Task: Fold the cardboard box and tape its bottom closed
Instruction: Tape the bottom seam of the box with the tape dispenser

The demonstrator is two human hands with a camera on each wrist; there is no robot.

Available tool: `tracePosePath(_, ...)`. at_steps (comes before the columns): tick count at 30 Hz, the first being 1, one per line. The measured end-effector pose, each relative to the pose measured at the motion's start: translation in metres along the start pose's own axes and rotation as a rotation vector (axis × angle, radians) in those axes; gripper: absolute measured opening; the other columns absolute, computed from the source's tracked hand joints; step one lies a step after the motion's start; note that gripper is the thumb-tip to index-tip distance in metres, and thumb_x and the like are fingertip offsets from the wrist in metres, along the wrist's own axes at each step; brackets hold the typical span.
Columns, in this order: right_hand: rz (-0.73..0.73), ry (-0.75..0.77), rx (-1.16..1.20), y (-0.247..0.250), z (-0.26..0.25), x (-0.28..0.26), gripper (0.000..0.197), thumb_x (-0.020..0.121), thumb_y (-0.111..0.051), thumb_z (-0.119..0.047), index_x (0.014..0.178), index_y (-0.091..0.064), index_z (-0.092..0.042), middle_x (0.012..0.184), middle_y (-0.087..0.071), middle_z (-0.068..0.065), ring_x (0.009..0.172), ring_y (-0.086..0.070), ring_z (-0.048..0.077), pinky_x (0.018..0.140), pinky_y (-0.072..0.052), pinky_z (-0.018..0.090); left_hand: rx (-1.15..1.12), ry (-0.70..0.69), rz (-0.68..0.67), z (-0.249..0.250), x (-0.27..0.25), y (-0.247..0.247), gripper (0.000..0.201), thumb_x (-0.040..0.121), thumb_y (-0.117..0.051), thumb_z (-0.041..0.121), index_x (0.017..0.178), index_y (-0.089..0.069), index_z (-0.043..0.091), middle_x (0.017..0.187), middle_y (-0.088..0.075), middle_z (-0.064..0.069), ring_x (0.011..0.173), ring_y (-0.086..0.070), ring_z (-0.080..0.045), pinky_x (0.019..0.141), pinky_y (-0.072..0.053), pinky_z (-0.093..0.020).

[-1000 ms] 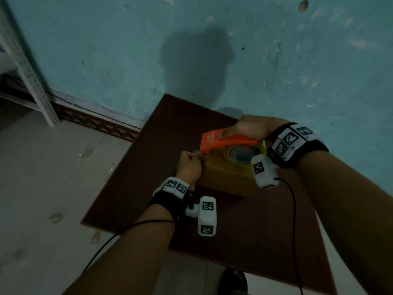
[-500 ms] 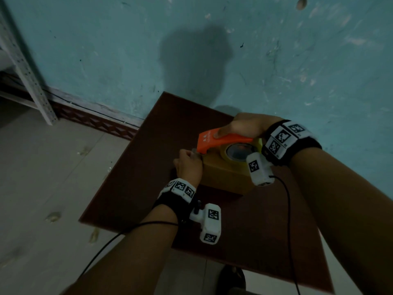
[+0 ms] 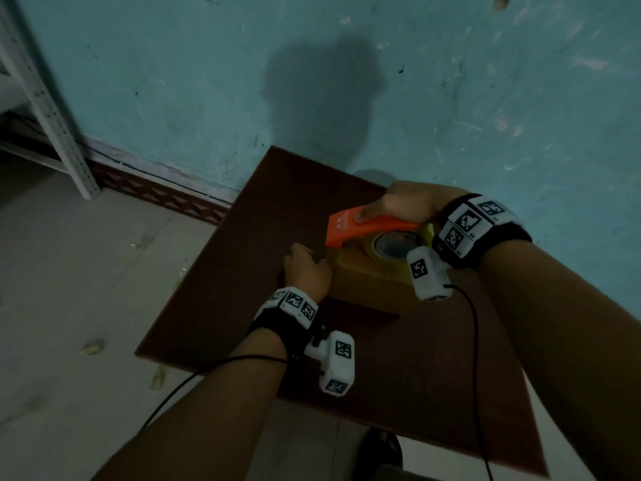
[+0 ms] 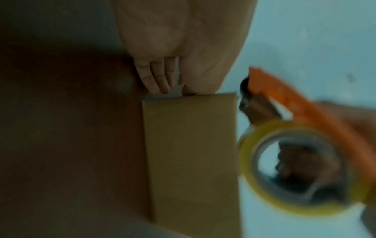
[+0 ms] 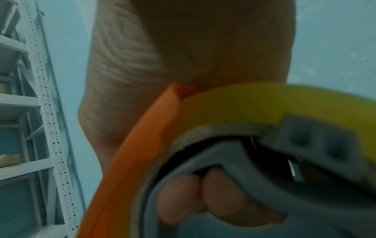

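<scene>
Brown table [image 3: 215,289], left hand [image 4: 160,77] pinching tape on box [image 4: 191,153], right hand [image 5: 203,198] gripping dispenser [image 5: 130,145].

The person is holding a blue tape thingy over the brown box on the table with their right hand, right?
Not quite: the tape dispenser is orange, not blue, as the head view shows. The rest holds: the right hand grips it over the brown cardboard box on the table.
</scene>
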State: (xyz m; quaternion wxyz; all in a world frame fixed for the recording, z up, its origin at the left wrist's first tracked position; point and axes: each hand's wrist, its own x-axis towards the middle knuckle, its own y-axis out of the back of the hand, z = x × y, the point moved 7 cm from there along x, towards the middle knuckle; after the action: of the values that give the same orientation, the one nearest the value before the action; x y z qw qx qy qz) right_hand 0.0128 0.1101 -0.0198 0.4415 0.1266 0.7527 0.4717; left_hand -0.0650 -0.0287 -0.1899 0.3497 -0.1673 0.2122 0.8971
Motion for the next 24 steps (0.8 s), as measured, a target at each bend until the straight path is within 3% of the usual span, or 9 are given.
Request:
tracePosePath(3, 0.006, 0.003, 0.002, 0.000, 0.000, 0.000, 0.042, 0.096, -0.065, -0.060, 0.090, -0.064, -0.018, 0.092, -0.069, 0.007, 0.079, -0.063, 0.022, 0.077, -0.046, 0.034, -0.071, -0.012, 0.069, 0.003, 0.002, 0.007, 0.024, 0.100, -0.067, 0.020, 0.122, -0.059, 0.017, 0.134, -0.061, -0.010, 0.111, -0.063, -0.025, 0.082, -0.051, -0.037)
tracePosePath(6, 0.002, 0.006, -0.019, 0.000, -0.001, 0.001, 0.044, 0.097, -0.063, -0.060, 0.090, -0.064, -0.017, 0.091, -0.069, 0.008, 0.076, -0.062, 0.021, 0.077, -0.046, 0.034, -0.190, -0.025, 0.050, 0.010, 0.001, 0.009, 0.015, 0.101, -0.068, 0.022, 0.115, -0.061, 0.021, 0.120, -0.065, -0.003, 0.106, -0.064, -0.021, 0.088, -0.055, -0.039)
tracePosePath(10, 0.012, 0.007, -0.012, 0.000, 0.001, 0.002, 0.043, 0.095, -0.064, -0.061, 0.090, -0.064, -0.018, 0.093, -0.069, 0.007, 0.079, -0.063, 0.023, 0.082, -0.046, 0.035, -0.069, -0.034, 0.005, 0.007, -0.002, 0.003, 0.012, 0.103, -0.064, 0.019, 0.114, -0.066, 0.020, 0.121, -0.067, -0.006, 0.094, -0.063, -0.017, 0.075, -0.049, -0.032)
tracePosePath(14, 0.008, 0.017, -0.027, 0.000, 0.000, 0.003, 0.042, 0.097, -0.063, -0.060, 0.088, -0.064, -0.019, 0.090, -0.068, 0.006, 0.077, -0.061, 0.021, 0.078, -0.045, 0.033, -0.255, -0.207, -0.202, 0.033, -0.011, -0.001, 0.046, 0.092, -0.056, 0.001, 0.130, -0.063, 0.026, 0.118, -0.066, -0.008, 0.101, -0.065, -0.022, 0.077, -0.049, -0.035)
tracePosePath(16, -0.002, 0.021, -0.031, 0.000, -0.001, 0.003, 0.041, 0.097, -0.062, -0.059, 0.087, -0.063, -0.020, 0.089, -0.067, 0.005, 0.076, -0.061, 0.021, 0.077, -0.045, 0.033, -0.389, -0.248, -0.339, 0.040, -0.018, -0.004, 0.072, 0.071, -0.062, 0.006, 0.137, -0.059, 0.036, 0.128, -0.063, -0.014, 0.111, -0.064, -0.032, 0.090, -0.055, -0.048)
tracePosePath(18, 0.005, 0.022, -0.026, 0.002, -0.001, 0.003, 0.040, 0.098, -0.063, -0.059, 0.086, -0.062, -0.021, 0.088, -0.067, 0.004, 0.075, -0.061, 0.020, 0.074, -0.045, 0.032, -0.470, -0.259, -0.444, 0.034, -0.014, -0.013, 0.090, 0.060, -0.069, 0.018, 0.145, -0.054, 0.046, 0.140, -0.060, -0.015, 0.126, -0.061, -0.040, 0.103, -0.053, -0.058)
tracePosePath(21, 0.015, 0.023, -0.056, 0.002, -0.002, 0.003, 0.041, 0.098, -0.062, -0.059, 0.086, -0.061, -0.021, 0.087, -0.065, 0.003, 0.074, -0.060, 0.019, 0.067, -0.043, 0.030, -0.406, -0.339, -0.456, 0.033, -0.018, -0.019, 0.091, 0.073, -0.086, 0.026, 0.154, -0.047, 0.035, 0.144, -0.062, -0.006, 0.130, -0.063, -0.026, 0.109, -0.051, -0.048)
tracePosePath(24, -0.006, 0.032, -0.059, 0.001, 0.000, 0.003, 0.042, 0.098, -0.061, -0.061, 0.088, -0.062, -0.020, 0.091, -0.067, 0.005, 0.076, -0.061, 0.021, 0.070, -0.046, 0.031, -0.323, -0.410, -0.433, 0.031, -0.011, -0.026, 0.085, 0.087, -0.088, 0.023, 0.158, -0.041, 0.028, 0.143, -0.062, 0.002, 0.128, -0.062, -0.011, 0.108, -0.052, -0.039)
